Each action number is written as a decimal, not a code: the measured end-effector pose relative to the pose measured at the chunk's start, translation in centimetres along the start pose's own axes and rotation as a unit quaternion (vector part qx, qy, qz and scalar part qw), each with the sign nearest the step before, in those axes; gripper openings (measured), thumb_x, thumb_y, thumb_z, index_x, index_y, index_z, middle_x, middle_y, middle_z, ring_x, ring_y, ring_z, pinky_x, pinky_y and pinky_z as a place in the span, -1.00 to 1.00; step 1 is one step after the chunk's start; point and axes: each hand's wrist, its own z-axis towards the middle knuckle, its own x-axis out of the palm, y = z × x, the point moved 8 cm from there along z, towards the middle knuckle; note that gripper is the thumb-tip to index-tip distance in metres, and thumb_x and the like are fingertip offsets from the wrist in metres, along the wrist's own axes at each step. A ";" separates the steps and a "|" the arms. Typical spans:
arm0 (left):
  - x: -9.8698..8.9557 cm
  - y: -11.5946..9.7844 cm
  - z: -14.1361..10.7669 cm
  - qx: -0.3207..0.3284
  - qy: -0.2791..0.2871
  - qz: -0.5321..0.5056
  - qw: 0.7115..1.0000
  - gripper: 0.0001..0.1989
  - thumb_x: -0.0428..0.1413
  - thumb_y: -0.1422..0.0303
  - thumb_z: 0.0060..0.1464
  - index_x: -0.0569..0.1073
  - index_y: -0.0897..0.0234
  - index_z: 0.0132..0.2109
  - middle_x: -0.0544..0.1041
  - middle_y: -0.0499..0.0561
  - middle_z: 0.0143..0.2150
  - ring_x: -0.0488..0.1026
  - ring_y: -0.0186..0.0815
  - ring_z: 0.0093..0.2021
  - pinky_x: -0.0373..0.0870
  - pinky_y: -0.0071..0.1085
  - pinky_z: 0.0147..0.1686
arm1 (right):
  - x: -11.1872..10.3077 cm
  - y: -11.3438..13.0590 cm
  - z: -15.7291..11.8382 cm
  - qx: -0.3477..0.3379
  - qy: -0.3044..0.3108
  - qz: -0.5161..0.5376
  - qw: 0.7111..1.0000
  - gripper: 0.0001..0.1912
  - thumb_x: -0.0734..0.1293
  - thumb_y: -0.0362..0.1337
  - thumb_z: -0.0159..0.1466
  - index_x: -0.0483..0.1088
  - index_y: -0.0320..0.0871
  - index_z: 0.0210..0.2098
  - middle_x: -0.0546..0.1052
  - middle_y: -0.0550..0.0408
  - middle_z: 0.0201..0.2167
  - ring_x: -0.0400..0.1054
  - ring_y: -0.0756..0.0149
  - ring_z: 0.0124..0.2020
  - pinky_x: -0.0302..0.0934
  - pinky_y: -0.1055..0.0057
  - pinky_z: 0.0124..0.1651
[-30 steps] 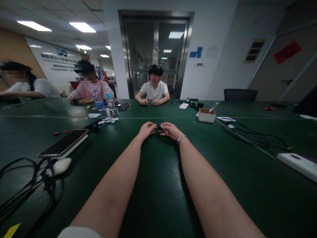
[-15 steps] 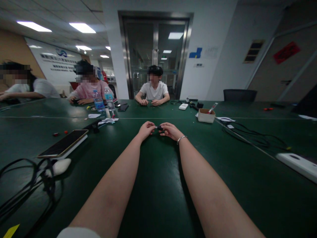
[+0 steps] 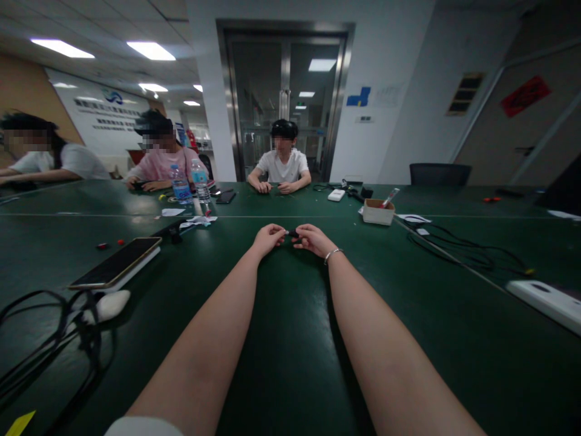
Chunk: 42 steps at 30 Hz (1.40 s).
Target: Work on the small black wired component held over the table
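Both my arms reach forward over the green table (image 3: pixel 290 339), and my hands meet near its middle. Between the fingertips is a small black piece with a light, metallic-looking end (image 3: pixel 293 233); it is too small to name its kind. My left hand (image 3: pixel 269 240) pinches the light end at its left. From the other side, thumb and fingers of my right hand (image 3: pixel 314 240) are closed on the black part, the lower fingers curled loosely. A silver bracelet (image 3: pixel 333 255) circles my right wrist.
To the left lie a phone (image 3: pixel 117 263), a white mouse-like object (image 3: pixel 109 305) and black cables (image 3: pixel 40 339). Bottles (image 3: pixel 200 181) stand further back. At right are a small box (image 3: pixel 378 213), more cables (image 3: pixel 472 242) and a white power strip (image 3: pixel 547 303). A person (image 3: pixel 281 166) sits opposite.
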 end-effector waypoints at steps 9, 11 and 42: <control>0.3 -0.2 0.1 0.021 0.021 0.013 0.999 -0.77 0.24 0.37 -0.11 0.43 0.37 -0.27 0.46 -0.02 -0.50 0.39 -0.43 -0.50 0.30 -0.50 -0.48 | -0.1 -0.1 0.0 0.004 -0.001 0.004 1.000 -0.90 0.27 -0.43 0.27 0.22 -0.18 -0.34 0.39 0.26 -0.64 0.20 0.63 -0.76 0.44 0.36 -0.37; 0.3 0.2 0.2 0.008 0.019 0.015 1.000 -0.79 0.21 0.34 -0.07 0.42 0.38 -0.31 0.46 -0.01 -0.51 0.38 -0.43 -0.52 0.30 -0.48 -0.47 | -0.1 -0.1 0.0 0.006 -0.002 0.003 1.000 -0.90 0.26 -0.44 0.27 0.22 -0.18 -0.34 0.40 0.25 -0.63 0.19 0.63 -0.76 0.44 0.37 -0.38; 0.0 0.9 0.7 -0.001 0.017 0.127 0.992 -0.64 0.00 0.12 0.08 0.41 0.33 -0.46 0.40 -0.05 -0.60 0.32 -0.43 -0.61 0.24 -0.48 -0.53 | 0.4 0.2 -0.4 -0.008 0.032 -0.022 0.999 -0.81 0.25 -0.51 0.19 0.28 -0.14 -0.24 0.24 0.38 -0.66 0.06 0.67 -0.75 0.44 0.32 -0.31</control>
